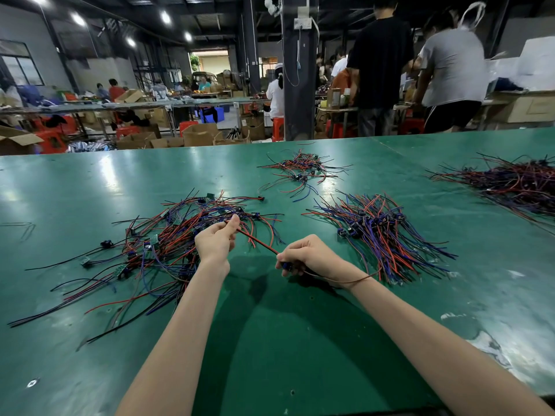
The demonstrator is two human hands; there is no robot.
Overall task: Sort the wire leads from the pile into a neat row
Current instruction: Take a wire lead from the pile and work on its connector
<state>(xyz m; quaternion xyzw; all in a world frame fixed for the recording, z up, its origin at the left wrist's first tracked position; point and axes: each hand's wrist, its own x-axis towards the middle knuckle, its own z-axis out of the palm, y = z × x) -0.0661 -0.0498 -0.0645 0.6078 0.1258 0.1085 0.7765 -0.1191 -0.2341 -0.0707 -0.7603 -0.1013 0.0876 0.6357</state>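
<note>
A tangled pile of red, blue and black wire leads (168, 247) spreads over the left half of the green table (270, 340). My left hand (216, 240) pinches one end of a red-and-black wire lead (258, 243) at the pile's right edge. My right hand (306, 256) grips the other end, where a small blue connector shows under my fingers; the lead is stretched taut between both hands. A thin red strand loops under my right wrist. To the right lies a combed bundle of leads (387, 235), all pointing roughly the same way.
A smaller loose heap of leads (303, 171) lies farther back at centre. A large dark heap (516, 184) sits at the far right. Beyond the table stand a dark pillar (300, 85), two people at another bench, and cardboard boxes on the floor.
</note>
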